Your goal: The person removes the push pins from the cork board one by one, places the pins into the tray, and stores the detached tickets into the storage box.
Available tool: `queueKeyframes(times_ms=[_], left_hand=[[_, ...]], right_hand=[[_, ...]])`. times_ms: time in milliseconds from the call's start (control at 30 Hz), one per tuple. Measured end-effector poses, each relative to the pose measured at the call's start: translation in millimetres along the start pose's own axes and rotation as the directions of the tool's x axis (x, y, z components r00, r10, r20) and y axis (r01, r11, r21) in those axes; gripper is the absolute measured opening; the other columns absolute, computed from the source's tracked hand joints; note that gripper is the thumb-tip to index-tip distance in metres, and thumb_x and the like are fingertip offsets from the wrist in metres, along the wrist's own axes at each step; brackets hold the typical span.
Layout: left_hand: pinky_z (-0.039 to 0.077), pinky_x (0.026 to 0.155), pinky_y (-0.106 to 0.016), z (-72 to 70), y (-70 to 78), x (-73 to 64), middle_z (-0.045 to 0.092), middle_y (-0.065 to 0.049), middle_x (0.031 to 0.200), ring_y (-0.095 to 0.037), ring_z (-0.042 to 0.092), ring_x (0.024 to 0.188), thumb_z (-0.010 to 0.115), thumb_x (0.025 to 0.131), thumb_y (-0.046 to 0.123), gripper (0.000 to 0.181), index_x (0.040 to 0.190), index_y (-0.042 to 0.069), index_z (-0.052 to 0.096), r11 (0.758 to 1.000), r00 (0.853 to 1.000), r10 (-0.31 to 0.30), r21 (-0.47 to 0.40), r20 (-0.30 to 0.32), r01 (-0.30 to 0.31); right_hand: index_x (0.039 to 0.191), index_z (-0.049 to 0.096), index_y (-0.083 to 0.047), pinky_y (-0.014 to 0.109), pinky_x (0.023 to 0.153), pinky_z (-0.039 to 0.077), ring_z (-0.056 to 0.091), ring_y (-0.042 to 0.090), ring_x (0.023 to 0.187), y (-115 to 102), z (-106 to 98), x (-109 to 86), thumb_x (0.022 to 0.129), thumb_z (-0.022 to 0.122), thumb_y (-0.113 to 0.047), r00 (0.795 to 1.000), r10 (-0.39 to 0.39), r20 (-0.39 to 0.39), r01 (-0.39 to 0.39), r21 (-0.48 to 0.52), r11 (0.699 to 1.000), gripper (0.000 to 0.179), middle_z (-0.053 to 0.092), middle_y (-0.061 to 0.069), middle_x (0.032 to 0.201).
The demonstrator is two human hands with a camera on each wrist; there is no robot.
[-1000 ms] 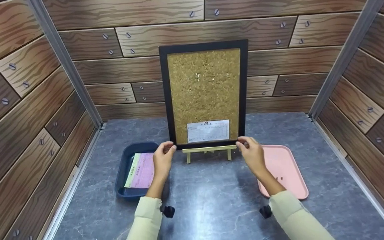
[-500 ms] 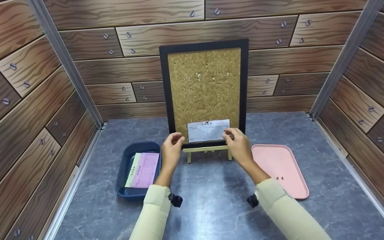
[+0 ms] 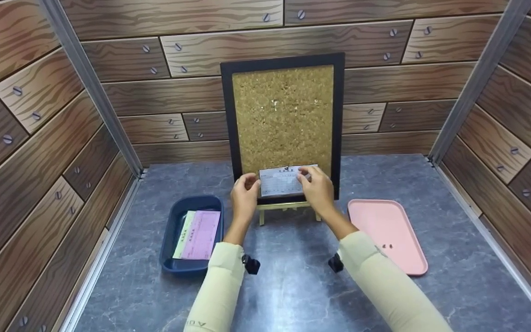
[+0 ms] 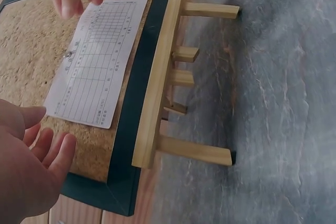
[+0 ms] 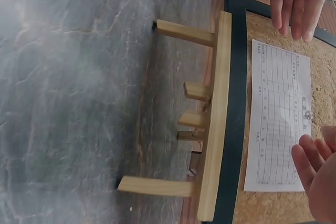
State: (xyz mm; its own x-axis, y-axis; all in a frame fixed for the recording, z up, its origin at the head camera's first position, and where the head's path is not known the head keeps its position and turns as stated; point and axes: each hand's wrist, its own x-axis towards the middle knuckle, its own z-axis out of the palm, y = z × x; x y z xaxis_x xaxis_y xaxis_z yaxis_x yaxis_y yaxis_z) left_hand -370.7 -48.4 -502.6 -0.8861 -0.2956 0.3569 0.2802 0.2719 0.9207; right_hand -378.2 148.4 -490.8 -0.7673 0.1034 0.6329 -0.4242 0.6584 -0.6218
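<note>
A white printed form (image 3: 278, 182) hangs near the bottom of the black-framed cork board (image 3: 284, 115). A pushpin (image 5: 308, 114) goes through its top edge. The left hand (image 3: 245, 196) is beside the form's left edge; in the left wrist view its thumb and fingers (image 4: 62, 153) are loosely bent with nothing between them. In front of the form's right part is the right hand (image 3: 318, 188), fingers relaxed and holding nothing; whether it touches the paper I cannot tell. A small wooden easel (image 4: 157, 82) carries the board.
To the left, a dark blue tray (image 3: 169, 240) holds a pink slip (image 3: 202, 235) and a green slip (image 3: 182, 237). On the right lies a pink tray (image 3: 378, 216) with small pushpins (image 3: 387, 246). Wood-patterned walls enclose the grey table (image 3: 288, 295).
Both hands have moved inward from the board's lower corners to the sides of the form. The form, board and trays stay where they were.
</note>
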Motion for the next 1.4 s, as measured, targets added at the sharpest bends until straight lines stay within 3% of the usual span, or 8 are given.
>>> queueKeyframes(times_ms=[333,633,1033,1400], left_hand=[[0.056,0.082,-0.035,11.5,-0.4,7.1,0.071,-0.014,0.099,-0.025,0.068,0.088,0.073,0.086,0.001,0.018,0.104,0.001,0.072,0.998,0.999,0.041,0.049,-0.029,-0.04],[0.056,0.084,-0.037,17.9,2.9,9.8,0.071,-0.014,0.099,-0.026,0.068,0.09,0.072,0.088,0.002,0.018,0.105,0.001,0.072,0.998,1.0,0.022,0.06,-0.019,-0.021],[0.055,0.082,-0.035,22.1,5.5,13.9,0.071,-0.012,0.095,-0.025,0.067,0.087,0.07,0.087,0.002,0.015,0.102,0.001,0.073,0.996,1.0,0.025,0.088,-0.02,-0.023],[0.054,0.08,-0.034,21.1,7.7,16.7,0.072,-0.011,0.092,-0.022,0.066,0.086,0.069,0.089,0.004,0.009,0.096,0.003,0.074,0.994,0.999,0.036,0.1,-0.025,-0.033]], right_hand=[[0.102,0.074,-0.003,0.048,0.078,0.052,0.068,0.029,0.086,-4.6,18.9,10.2,0.088,0.074,-0.011,1.0,-0.021,0.019,0.021,-0.007,1.0,0.016,0.072,0.012,0.093],[0.099,0.074,-0.007,0.049,0.081,0.053,0.07,0.03,0.095,-4.3,28.7,10.6,0.089,0.074,-0.016,1.0,0.009,0.01,-0.008,-0.075,0.997,0.013,0.073,0.01,0.099],[0.092,0.072,-0.009,0.048,0.079,0.053,0.069,0.03,0.09,-8.1,33.6,14.7,0.088,0.075,-0.016,0.999,0.036,0.006,-0.036,-0.077,0.996,0.009,0.071,0.008,0.095],[0.095,0.072,-0.016,0.05,0.071,0.051,0.069,0.024,0.086,-9.8,33.9,16.7,0.09,0.074,-0.022,0.995,0.094,0.039,-0.087,-0.149,0.985,0.009,0.07,0.002,0.094]])
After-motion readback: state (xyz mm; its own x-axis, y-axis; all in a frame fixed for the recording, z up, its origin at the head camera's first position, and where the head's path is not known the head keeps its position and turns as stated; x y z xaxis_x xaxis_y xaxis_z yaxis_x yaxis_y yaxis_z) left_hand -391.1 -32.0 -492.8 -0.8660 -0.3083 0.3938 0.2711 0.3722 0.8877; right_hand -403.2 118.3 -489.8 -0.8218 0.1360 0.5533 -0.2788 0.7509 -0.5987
